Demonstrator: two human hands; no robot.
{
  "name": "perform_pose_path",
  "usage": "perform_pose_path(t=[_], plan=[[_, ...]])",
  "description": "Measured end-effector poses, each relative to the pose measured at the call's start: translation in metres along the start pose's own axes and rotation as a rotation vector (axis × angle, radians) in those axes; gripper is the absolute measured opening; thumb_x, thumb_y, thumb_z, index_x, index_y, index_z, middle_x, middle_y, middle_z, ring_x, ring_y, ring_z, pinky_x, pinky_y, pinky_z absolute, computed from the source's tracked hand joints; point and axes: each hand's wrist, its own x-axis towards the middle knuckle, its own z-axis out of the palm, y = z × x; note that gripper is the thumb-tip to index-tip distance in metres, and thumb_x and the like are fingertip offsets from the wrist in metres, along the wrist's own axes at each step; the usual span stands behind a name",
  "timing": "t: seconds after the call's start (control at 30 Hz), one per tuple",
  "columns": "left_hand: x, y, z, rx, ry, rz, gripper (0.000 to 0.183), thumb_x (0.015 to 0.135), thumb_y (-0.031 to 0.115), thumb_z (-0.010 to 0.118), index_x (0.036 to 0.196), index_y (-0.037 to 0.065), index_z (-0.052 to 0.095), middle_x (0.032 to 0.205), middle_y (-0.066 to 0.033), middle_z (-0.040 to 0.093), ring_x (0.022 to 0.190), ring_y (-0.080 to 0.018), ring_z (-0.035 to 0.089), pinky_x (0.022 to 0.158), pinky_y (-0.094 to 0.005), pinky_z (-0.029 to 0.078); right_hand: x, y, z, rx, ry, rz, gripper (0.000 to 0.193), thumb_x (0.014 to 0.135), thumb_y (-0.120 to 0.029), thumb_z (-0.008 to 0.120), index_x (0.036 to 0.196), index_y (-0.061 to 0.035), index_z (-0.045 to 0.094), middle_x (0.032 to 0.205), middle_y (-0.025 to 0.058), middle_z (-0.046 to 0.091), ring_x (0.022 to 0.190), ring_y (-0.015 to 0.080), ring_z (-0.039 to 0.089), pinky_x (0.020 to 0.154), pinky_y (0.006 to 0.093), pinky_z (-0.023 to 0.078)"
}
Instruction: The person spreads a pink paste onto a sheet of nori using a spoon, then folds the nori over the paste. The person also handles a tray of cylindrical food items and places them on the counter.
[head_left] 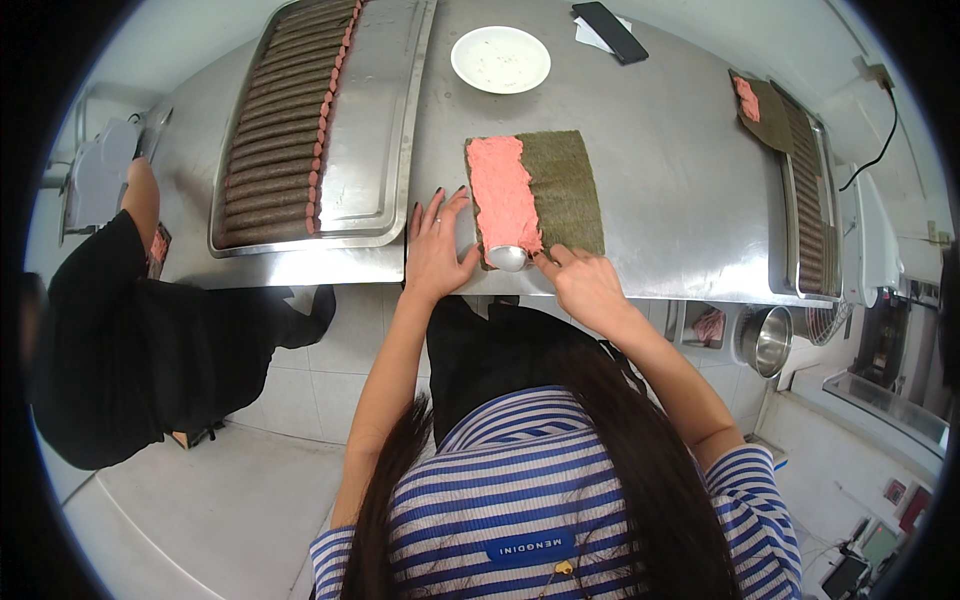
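Observation:
A dark green nori sheet [568, 185] lies flat on the steel table in front of me, its left half covered by a band of pink paste [503, 190]. My right hand [590, 287] is closed around a metal spoon [508, 258], whose bowl rests on the near end of the paste. Beside the sheet's left edge, my left hand [437, 247] lies on the table with its fingers spread, holding nothing. Left of that hand sits a metal tray [408, 140] with a row of nori rolls [280, 130], pink filling showing at their right ends.
A white bowl [500, 59] with pale liquid stands beyond the sheet. A black phone [612, 32] lies farther right. Another tray [800, 180] of rolls stands at the far right, a paste-smeared nori piece [768, 115] at its corner. A co-worker in black [150, 350] is at the left.

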Motion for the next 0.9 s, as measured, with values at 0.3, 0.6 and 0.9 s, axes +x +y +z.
perform_pose_path(t=[0.3,0.6,0.9], plan=[[-0.002,-0.001,0.001,-0.033,0.009,0.007,0.067,0.071,0.016,0.067,0.132,0.010,0.039,0.146,-0.0048,0.042,0.140,-0.0335,0.030,0.115,-0.0534,0.018,-0.007,0.015,-0.001,-0.030,-0.006,0.025,0.024,0.077,-0.008,0.056,0.098,-0.0055,0.067,0.086,0.0085,0.061,0.076,0.0261,0.065,0.064,0.0373,0.054],[-0.003,-0.004,0.004,-0.030,-0.019,-0.007,0.072,0.072,0.017,0.070,0.134,0.008,0.035,0.148,-0.0079,0.037,0.141,-0.0319,0.027,0.115,-0.0558,0.016,-0.019,0.034,-0.019,0.096,-0.087,0.199,0.033,0.079,-0.007,0.055,0.106,-0.0146,0.071,0.088,0.0092,0.063,0.080,0.0297,0.066,0.068,0.0425,0.053],[-0.011,-0.001,-0.002,-0.019,-0.082,0.007,0.079,0.071,0.023,0.071,0.139,0.008,0.032,0.151,-0.0099,0.031,0.143,-0.0316,0.023,0.115,-0.0572,0.013,0.017,0.048,-0.023,0.221,0.025,0.343,0.034,0.081,-0.006,0.052,0.105,-0.0161,0.073,0.090,0.0097,0.066,0.081,0.0327,0.065,0.070,0.0452,0.051]])
